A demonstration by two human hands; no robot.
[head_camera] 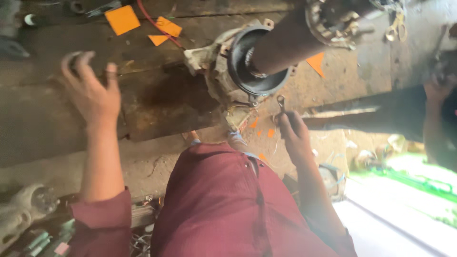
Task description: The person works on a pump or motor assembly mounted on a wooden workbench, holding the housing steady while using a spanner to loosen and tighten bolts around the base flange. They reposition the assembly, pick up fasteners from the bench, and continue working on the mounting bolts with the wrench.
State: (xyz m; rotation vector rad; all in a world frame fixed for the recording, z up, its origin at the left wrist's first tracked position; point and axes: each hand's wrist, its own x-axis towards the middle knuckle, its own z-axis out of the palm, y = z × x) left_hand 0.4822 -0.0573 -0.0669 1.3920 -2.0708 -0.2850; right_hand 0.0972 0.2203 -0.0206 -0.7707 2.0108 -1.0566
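The right hand (294, 135) grips a small metal tool (281, 103) — its tip just below the motor housing (238, 71). The left hand (91, 90) hovers spread and empty, well apart from it.

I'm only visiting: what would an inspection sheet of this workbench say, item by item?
Surface: worn, stained wooden bench.
Job's things: motor housing with black ring and rusty shaft; small wrench.
Clutter: orange paper scraps; metal parts at lower left.
Hands: left hand open, raised over the bench, holding nothing; right hand gripping the wrench below the housing.
Cables: red wire behind the scraps.
Surroundings: another person's arm at right; bright ground beyond.
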